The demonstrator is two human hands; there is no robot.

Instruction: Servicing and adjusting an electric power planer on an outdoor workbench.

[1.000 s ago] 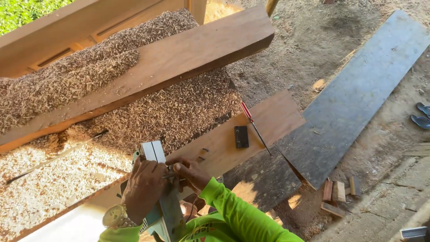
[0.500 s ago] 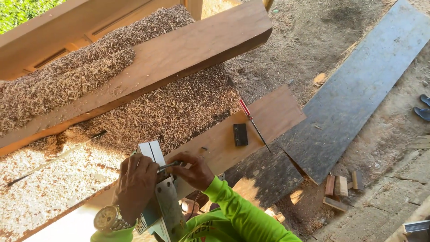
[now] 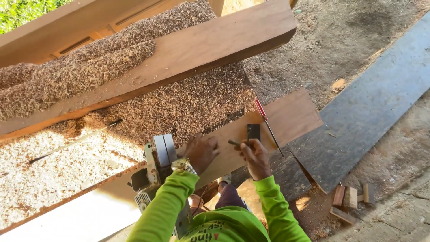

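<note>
Wood plank [image 3: 286,121] is lying under our hands: our left hand [image 3: 201,151], having left the grey planer [image 3: 154,172], is resting curled on it, our right hand [image 3: 254,154] is pinching a small dark bit [image 3: 234,143]. Beyond, curly shavings [image 3: 179,107] are blanketing everything.

**What we cannot make out**

Our sleeves [image 3: 170,201] cover most of the power tool [image 3: 156,166]. The small rod [image 3: 234,143] in our right hand [image 3: 256,157] is too small to identify. The long beam [image 3: 179,58] runs off the left edge.
</note>
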